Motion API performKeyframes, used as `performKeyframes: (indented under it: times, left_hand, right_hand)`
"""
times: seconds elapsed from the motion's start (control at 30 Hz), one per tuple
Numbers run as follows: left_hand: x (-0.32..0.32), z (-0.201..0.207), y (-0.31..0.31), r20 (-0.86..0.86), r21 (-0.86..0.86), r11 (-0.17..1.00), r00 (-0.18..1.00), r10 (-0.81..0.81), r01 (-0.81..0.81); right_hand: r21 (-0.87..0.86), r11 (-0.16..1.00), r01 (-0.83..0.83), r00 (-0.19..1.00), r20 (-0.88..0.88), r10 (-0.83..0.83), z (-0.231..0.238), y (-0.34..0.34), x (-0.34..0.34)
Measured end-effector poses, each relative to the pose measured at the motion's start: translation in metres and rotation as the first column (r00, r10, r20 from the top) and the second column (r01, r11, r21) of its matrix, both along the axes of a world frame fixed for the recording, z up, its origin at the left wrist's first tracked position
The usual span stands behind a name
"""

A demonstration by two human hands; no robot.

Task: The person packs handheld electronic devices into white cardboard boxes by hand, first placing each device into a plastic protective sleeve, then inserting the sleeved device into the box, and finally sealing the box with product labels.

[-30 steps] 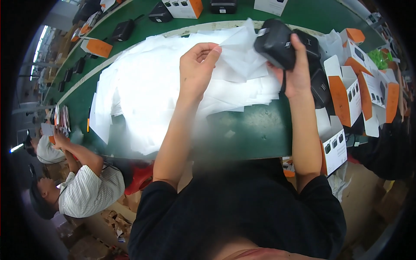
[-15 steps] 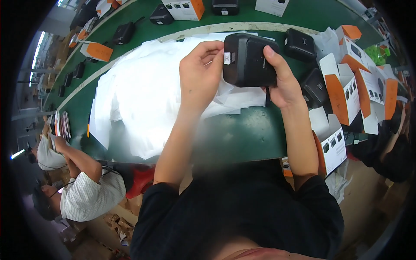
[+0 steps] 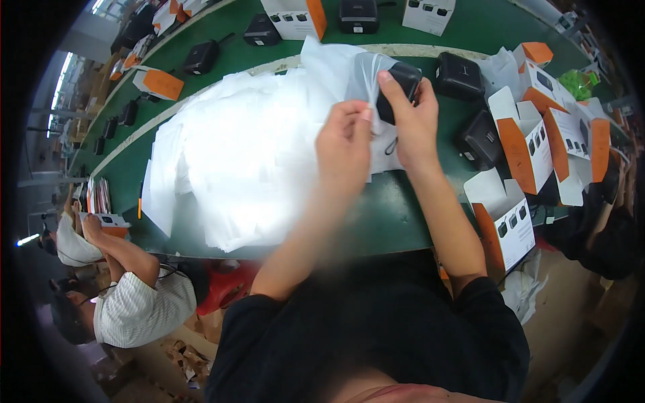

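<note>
My right hand [image 3: 418, 121] grips a black hard-shell case [image 3: 405, 82], its thumb and fingers on the near and right sides. A thin translucent plastic bag [image 3: 363, 72] covers the case's left part. My left hand [image 3: 345, 138] pinches the bag's edge between thumb and fingers, close against the case. A dark cord loop [image 3: 391, 145] dangles below the case, by my right wrist. Under both hands spreads a big heap of white plastic bags [image 3: 248, 154].
More black cases [image 3: 459, 75] lie right of my hands. White-and-orange boxes, some with raised flaps [image 3: 514, 218], crowd the table's right side. Along the far side stand boxes [image 3: 294, 19] and cases [image 3: 358, 15]. A person in a striped shirt [image 3: 144, 305] is at the left.
The case has turned and tilted, and the bag now covers its left part. My left hand has moved right and nearer me, from the case's side to the bag's edge.
</note>
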State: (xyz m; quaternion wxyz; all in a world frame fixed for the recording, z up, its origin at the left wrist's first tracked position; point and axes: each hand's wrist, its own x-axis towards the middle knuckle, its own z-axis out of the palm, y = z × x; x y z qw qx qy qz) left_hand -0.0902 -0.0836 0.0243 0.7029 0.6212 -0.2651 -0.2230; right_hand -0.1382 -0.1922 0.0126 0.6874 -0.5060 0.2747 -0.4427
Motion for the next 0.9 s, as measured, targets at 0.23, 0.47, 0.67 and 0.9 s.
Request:
performKeyframes:
  times: [0.23,0.47,0.67,0.9]
  left_hand:
    - [0.051,0.050,-0.034,0.042,-0.029,0.999,0.998,-0.043,0.045]
    - [0.074,0.078,-0.067,-0.332,-0.238,0.898,0.838,-0.433,0.370]
    - [0.072,0.174,-0.116,0.235,0.017,0.602,0.582,-0.779,0.799]
    - [0.131,0.056,-0.300,0.519,-0.057,0.998,0.854,0.034,-0.005]
  right_hand:
    - [0.091,0.990,0.106,0.987,0.107,-0.116,0.011,-0.038,-0.013]
    - [-0.423,0.845,-0.327,0.922,-0.338,0.187,0.044,-0.021,-0.019]
    - [-0.539,0.753,-0.378,0.584,-0.769,-0.258,0.154,-0.074,-0.042]
    - [-0.745,0.667,-0.019,0.959,-0.202,-0.198,0.173,-0.220,-0.038]
